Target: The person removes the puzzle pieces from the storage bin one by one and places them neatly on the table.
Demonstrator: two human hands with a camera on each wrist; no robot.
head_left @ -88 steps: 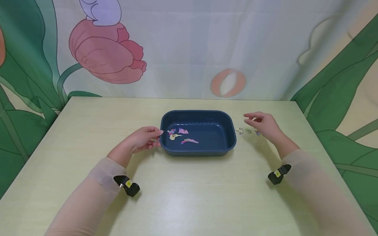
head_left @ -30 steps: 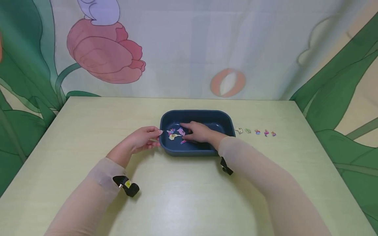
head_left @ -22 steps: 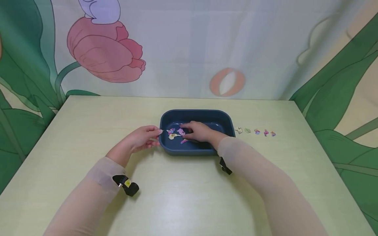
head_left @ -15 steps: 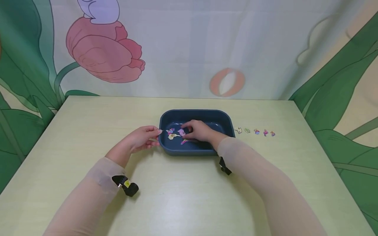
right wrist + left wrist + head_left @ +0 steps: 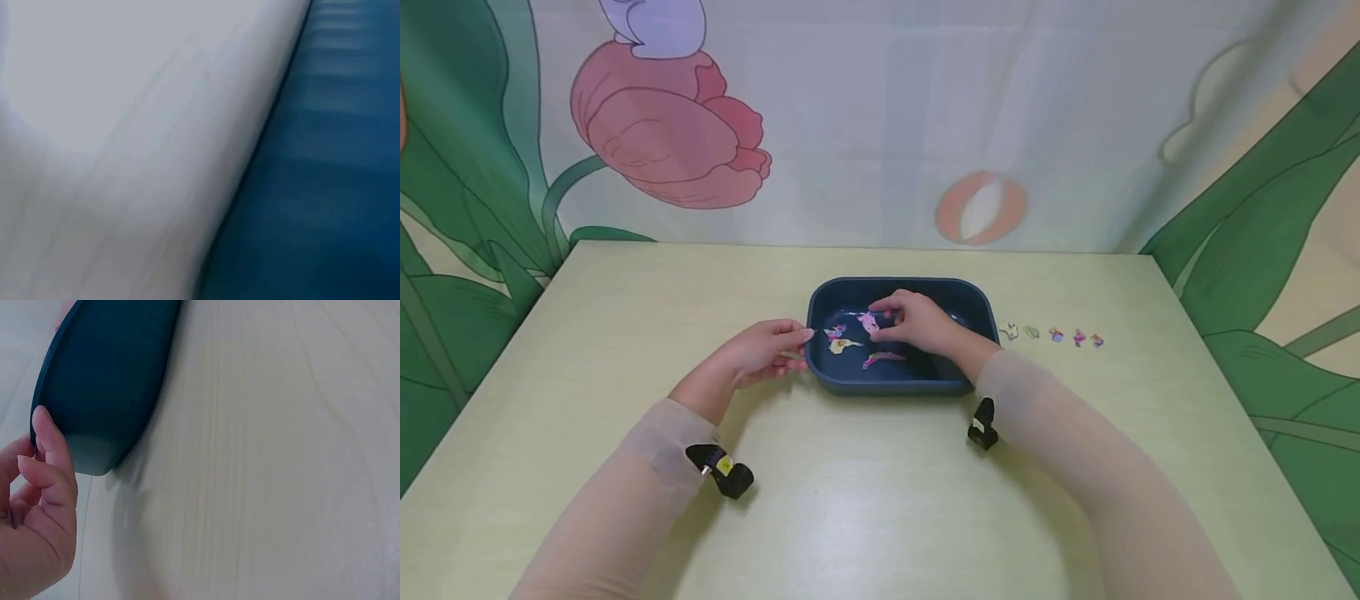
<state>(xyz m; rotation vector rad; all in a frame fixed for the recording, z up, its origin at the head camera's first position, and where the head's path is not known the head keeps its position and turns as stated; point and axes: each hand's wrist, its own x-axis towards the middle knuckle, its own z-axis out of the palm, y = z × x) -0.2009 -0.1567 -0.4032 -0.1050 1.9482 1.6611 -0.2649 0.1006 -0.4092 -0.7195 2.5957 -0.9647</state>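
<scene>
A person's right hand (image 5: 925, 325) pinches a small, flat pink cutout (image 5: 868, 322) with an irregular outline, inside a rounded, dark blue tray (image 5: 887, 388), at ten o'clock from its middle. The left hand (image 5: 763, 352) grips the tray's edge at nine o'clock. Also in the tray are a pink-and-blue cutout (image 5: 835, 333) and a yellowish cutout (image 5: 844, 346) near nine o'clock, and a long multicoloured cutout (image 5: 882, 358) at seven. Outside, at three o'clock, five tiny pieces (image 5: 1057, 335) form a row on the pale table (image 5: 865, 500). The left wrist's black camera (image 5: 721, 472) bears a yellow label (image 5: 725, 467) too small to read.
</scene>
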